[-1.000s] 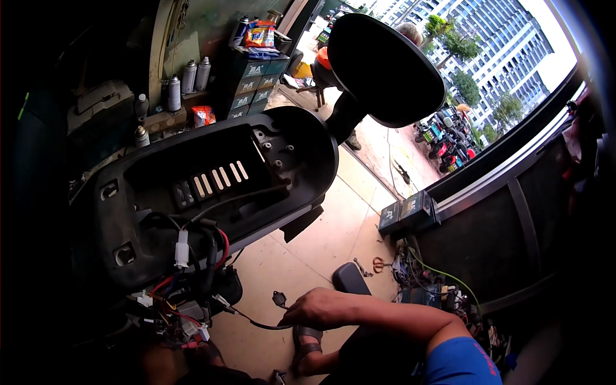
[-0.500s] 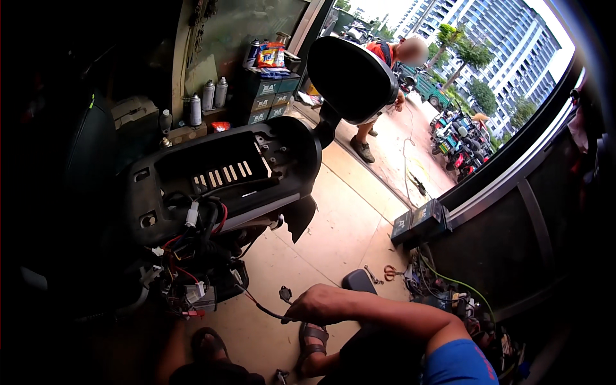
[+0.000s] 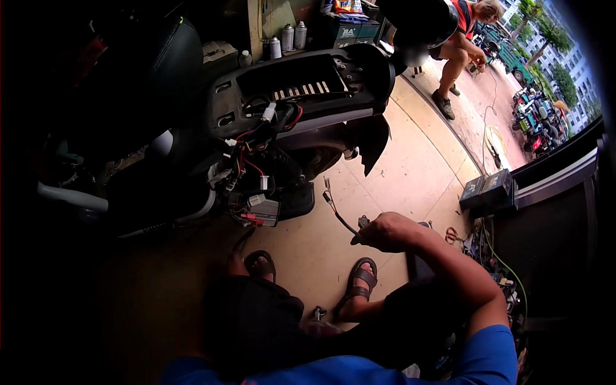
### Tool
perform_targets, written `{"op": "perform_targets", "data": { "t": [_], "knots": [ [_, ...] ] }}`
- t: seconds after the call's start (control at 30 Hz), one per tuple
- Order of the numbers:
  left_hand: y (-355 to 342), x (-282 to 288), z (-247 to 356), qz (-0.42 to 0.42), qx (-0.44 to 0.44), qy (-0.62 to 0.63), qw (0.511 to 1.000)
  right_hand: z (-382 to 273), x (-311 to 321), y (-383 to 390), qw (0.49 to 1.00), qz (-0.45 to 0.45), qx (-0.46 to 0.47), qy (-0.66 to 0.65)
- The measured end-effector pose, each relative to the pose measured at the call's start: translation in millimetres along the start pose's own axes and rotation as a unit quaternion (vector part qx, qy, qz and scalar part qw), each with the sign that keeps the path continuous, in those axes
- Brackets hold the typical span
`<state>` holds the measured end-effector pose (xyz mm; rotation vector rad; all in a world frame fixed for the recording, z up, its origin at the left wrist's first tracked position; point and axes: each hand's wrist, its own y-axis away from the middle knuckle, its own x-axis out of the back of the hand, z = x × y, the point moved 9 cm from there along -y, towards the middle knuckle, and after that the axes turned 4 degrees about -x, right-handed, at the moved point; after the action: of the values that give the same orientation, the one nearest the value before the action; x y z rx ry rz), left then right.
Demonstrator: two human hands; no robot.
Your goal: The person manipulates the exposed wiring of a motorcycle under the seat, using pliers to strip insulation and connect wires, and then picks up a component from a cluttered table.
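Note:
In my right hand [image 3: 385,232], fingers closed, is a short dark cable [image 3: 345,222] with a small black connector beside the fingers. Its far end, with thin bare-looking leads and small plugs, points up toward the scooter and hangs apart from it. My left hand [image 3: 237,262] is low in the shadow below the scooter's wiring; its fingers are too dark to make out. The scooter [image 3: 301,115] has its storage tray exposed and its seat [image 3: 417,22] tipped up. Loose wires [image 3: 247,160] and white plugs spill from its end, above a grey box [image 3: 264,210] with red connectors.
Battery boxes [image 3: 489,190] stand by the doorway at right. Scissors [image 3: 454,235] and a tangle of cables [image 3: 491,256] lie on the floor near my right arm. Spray cans [image 3: 287,38] line the back wall. Another person [image 3: 455,61] sits outside the doorway.
My view has shifted, so the scooter sits higher and further right. The cable's far end, earlier against the scooter's wiring, now shows apart from it. My right hand still holds the cable.

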<state>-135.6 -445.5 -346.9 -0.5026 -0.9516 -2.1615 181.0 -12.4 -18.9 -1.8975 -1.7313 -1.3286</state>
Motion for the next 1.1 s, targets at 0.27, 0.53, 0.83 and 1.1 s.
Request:
{"op": "perform_targets", "data": {
  "t": [0.27, 0.53, 0.83, 1.1],
  "knots": [
    [69, 103, 77, 0.079, -0.114, 0.123, 0.983, -25, 15, 15, 0.994, -0.005, -0.098, -0.038],
    [178, 202, 327, 0.132, -0.391, 0.294, 0.862, -78, 65, 62, 0.936, 0.079, -0.084, -0.332],
    [282, 89, 586, -0.186, -0.605, 0.186, 0.752, -134, 126, 108, 0.815, 0.228, 0.231, -0.48],
    [311, -3, 642, -0.17, -0.768, 0.082, 0.611, -82, 134, 137, 0.675, 0.429, 0.108, -0.59]
  ]
}}
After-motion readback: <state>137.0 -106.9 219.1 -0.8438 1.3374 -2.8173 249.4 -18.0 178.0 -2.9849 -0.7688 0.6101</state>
